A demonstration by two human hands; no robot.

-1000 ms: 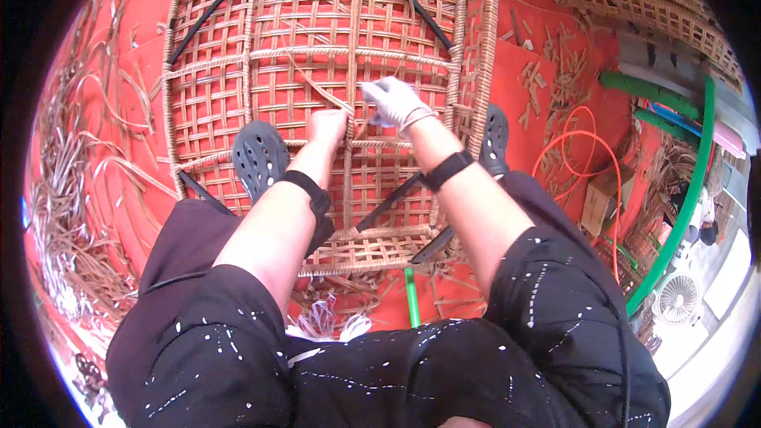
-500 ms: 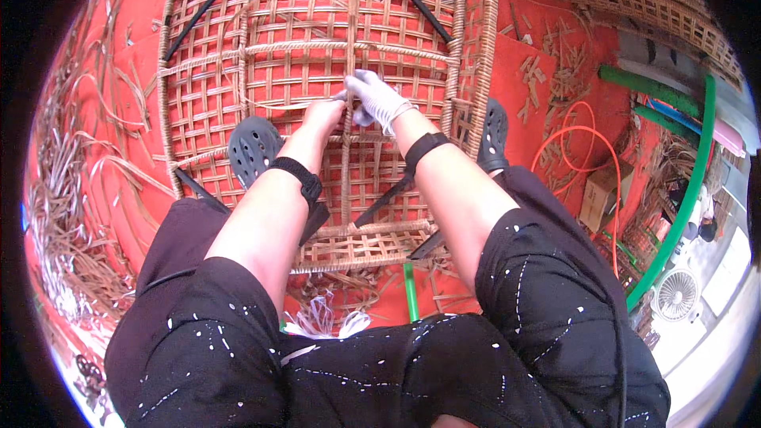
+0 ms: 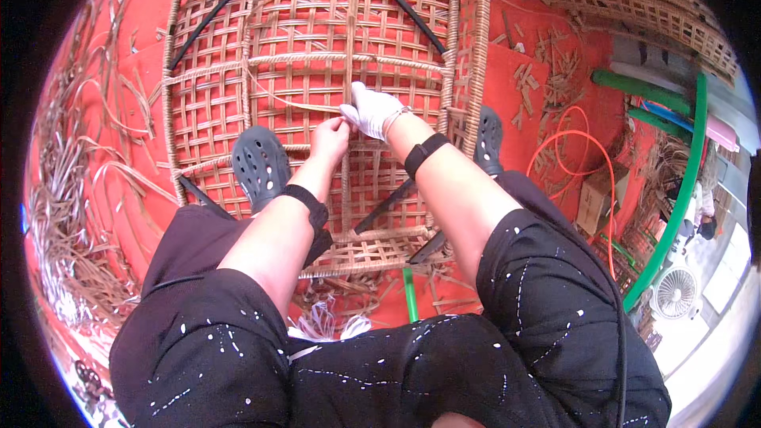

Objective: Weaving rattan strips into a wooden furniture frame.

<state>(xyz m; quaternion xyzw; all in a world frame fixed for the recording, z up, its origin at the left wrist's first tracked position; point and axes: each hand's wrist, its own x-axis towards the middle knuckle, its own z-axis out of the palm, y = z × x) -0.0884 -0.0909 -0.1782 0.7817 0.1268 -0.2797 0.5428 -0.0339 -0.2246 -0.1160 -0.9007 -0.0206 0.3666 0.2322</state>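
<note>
Rectangular brown woven-cane panel lies over red floor sheet. Bare left hand: just left of panel's central rib; fingers bent, thumb and fingertips nearly together. White-gloved right hand: at panel's central rib, fingers curled inward. Thin, flat tan strip runs across panel from near its left rib to the fingertips; which hand grips it, cannot tell.

The red floor and woven frame are brightly, fairly evenly lit. The lower right is washed out by glare, and the gloved right hand is partly bleached. Straight edges are bowed by the fisheye lens, corners are blackened, and the left rim is fringed purple-white.
</note>
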